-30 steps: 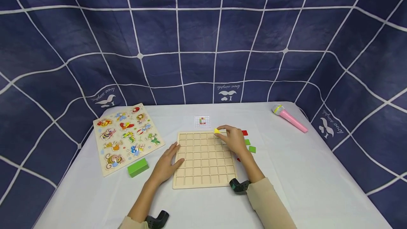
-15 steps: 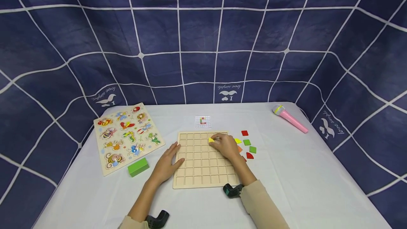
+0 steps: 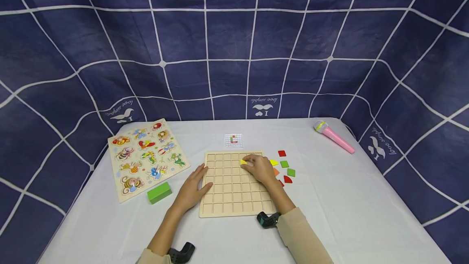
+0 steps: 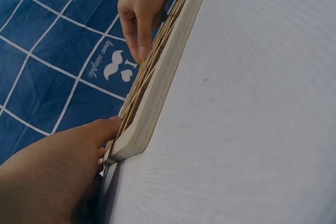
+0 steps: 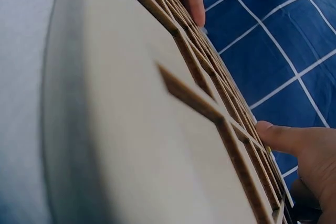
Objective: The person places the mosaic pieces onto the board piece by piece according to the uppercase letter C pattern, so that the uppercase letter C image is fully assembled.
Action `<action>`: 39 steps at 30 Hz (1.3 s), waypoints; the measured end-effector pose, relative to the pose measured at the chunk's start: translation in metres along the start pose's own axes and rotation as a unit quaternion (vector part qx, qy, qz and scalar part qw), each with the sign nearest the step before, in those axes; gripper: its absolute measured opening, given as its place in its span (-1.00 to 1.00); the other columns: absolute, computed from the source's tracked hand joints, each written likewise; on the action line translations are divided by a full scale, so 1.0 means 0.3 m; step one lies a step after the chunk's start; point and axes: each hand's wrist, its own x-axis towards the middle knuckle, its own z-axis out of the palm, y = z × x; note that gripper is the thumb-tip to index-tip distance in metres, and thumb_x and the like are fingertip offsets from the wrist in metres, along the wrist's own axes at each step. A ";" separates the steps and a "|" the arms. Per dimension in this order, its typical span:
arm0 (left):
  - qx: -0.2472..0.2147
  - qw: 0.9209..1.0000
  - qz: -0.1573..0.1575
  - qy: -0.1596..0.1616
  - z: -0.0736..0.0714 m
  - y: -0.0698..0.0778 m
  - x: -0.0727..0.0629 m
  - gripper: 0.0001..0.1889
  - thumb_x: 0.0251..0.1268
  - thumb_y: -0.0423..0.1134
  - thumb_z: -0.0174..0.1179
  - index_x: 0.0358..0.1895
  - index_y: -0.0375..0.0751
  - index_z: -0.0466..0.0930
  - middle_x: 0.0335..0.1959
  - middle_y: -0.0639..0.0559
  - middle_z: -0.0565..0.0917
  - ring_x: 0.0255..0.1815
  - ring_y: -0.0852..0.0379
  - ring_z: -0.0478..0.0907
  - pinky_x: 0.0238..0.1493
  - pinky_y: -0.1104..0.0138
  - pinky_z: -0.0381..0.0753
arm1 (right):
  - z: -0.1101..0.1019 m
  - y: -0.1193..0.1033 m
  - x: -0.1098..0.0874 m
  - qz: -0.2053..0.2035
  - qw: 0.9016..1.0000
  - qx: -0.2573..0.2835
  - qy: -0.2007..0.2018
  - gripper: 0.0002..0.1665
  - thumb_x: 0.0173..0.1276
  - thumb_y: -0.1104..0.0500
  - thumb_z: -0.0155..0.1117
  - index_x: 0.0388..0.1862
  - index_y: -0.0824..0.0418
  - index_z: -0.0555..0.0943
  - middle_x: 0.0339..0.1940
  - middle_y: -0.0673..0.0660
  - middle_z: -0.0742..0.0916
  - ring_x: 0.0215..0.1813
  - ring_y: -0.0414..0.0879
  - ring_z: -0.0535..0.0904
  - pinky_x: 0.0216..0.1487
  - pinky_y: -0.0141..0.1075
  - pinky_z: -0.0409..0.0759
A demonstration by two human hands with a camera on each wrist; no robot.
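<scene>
A pale wooden grid board (image 3: pixel 233 194) lies in front of me, marked into square cells. My right hand (image 3: pixel 261 168) pinches a small yellow piece (image 3: pixel 243 161) between thumb and fingertips, right at a cell in the board's upper part. The fingers cover much of that piece, so its full shape is hidden. My left hand (image 3: pixel 190 188) rests on the board's left edge; its thumb (image 4: pixel 107 128) lies over the rim in the left wrist view. Right of the board are loose pieces: a yellow one (image 3: pixel 274 162), an orange one (image 3: pixel 276 171), green squares (image 3: pixel 284 164) and red ones (image 3: pixel 288 179).
Behind the board lies a small card (image 3: pixel 233 140) printed with a coloured grid pattern. To the left are an insect picture puzzle (image 3: pixel 117 174) and a green block (image 3: pixel 159 193). A pink toy microphone (image 3: pixel 335 139) lies at the back right. Dark blue curtain (image 3: pixel 231 40) surrounds the table.
My right hand has carried the yellow piece from the board's back edge down and left to a cell, then stayed there. The left hand has kept its place.
</scene>
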 end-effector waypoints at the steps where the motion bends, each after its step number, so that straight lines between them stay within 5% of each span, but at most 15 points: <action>1: 0.000 1.000 0.001 0.001 0.000 0.000 0.001 -0.35 0.25 -0.04 0.17 0.34 -0.24 0.24 0.41 -0.15 0.14 0.40 -0.17 0.05 0.32 -0.04 0.07 | -0.001 -0.001 0.000 -0.001 1.000 0.001 0.000 -0.68 0.04 -0.03 0.45 -0.24 0.07 0.71 -0.28 0.06 0.74 -0.26 0.00 0.64 -0.38 -0.25 0.54; 5: 0.002 1.000 0.003 0.003 0.002 -0.003 0.002 -0.34 0.24 -0.03 0.18 0.34 -0.25 0.25 0.41 -0.15 0.14 0.39 -0.17 0.05 0.32 -0.04 0.08 | -0.011 -0.005 0.002 -0.003 1.000 0.014 0.010 -0.69 0.03 -0.01 0.46 -0.26 0.09 0.72 -0.29 0.05 0.74 -0.23 0.00 0.64 -0.34 -0.24 0.55; 7: 0.002 1.000 0.003 0.005 0.002 -0.004 0.002 -0.34 0.24 -0.04 0.18 0.34 -0.25 0.25 0.41 -0.15 0.14 0.39 -0.17 0.05 0.32 -0.05 0.08 | -0.024 -0.007 0.002 0.001 0.999 0.031 0.012 -0.69 0.04 0.00 0.46 -0.24 0.10 0.71 -0.45 0.07 0.72 -0.40 -0.05 0.59 -0.47 -0.25 0.50; 11: 0.002 1.000 0.001 0.005 0.004 -0.005 0.002 -0.34 0.24 -0.04 0.18 0.34 -0.24 0.25 0.41 -0.15 0.15 0.39 -0.17 0.06 0.31 -0.06 0.08 | -0.065 0.007 0.006 0.021 0.998 0.060 0.013 -0.69 0.09 0.02 0.43 -0.20 0.11 0.71 -0.81 0.01 0.44 -0.72 -0.19 0.22 -0.73 -0.35 0.21; 15: 0.000 1.000 -0.001 0.000 0.005 -0.003 0.002 -0.34 0.24 -0.02 0.17 0.35 -0.23 0.24 0.41 -0.13 0.14 0.39 -0.17 0.05 0.32 -0.05 0.08 | -0.134 0.049 0.014 0.027 0.997 0.060 0.034 -0.71 0.10 0.06 0.42 -0.19 0.12 0.70 -0.86 -0.04 0.27 -0.77 -0.24 0.04 -0.78 -0.40 0.04; 23: 0.005 1.000 0.005 0.002 0.000 -0.006 0.004 -0.34 0.24 -0.03 0.17 0.35 -0.23 0.24 0.41 -0.14 0.14 0.39 -0.17 0.06 0.31 -0.05 0.10 | -0.265 0.191 0.016 0.050 0.994 0.055 0.083 -0.68 0.09 0.11 0.43 -0.15 0.16 0.68 -0.83 -0.03 0.25 -0.78 -0.19 0.08 -0.79 -0.40 0.06; 32: -0.001 1.000 0.003 0.001 -0.002 -0.014 0.000 -0.33 0.23 -0.02 0.18 0.35 -0.22 0.24 0.41 -0.13 0.14 0.39 -0.17 0.06 0.31 -0.07 0.09 | -0.290 0.311 -0.012 0.116 0.990 0.039 0.063 -0.60 0.15 0.13 0.38 -0.01 0.18 0.63 -0.79 0.01 0.31 -0.74 -0.13 0.19 -0.75 -0.37 0.15; 39: 0.002 1.000 0.008 0.002 0.002 -0.010 0.002 -0.34 0.24 -0.03 0.18 0.35 -0.24 0.24 0.41 -0.15 0.14 0.38 -0.19 0.07 0.30 -0.08 0.10 | -0.271 0.342 -0.017 0.126 0.992 -0.008 0.026 -0.52 0.15 0.06 0.38 0.05 0.19 0.61 -0.77 0.03 0.37 -0.71 -0.10 0.25 -0.68 -0.34 0.17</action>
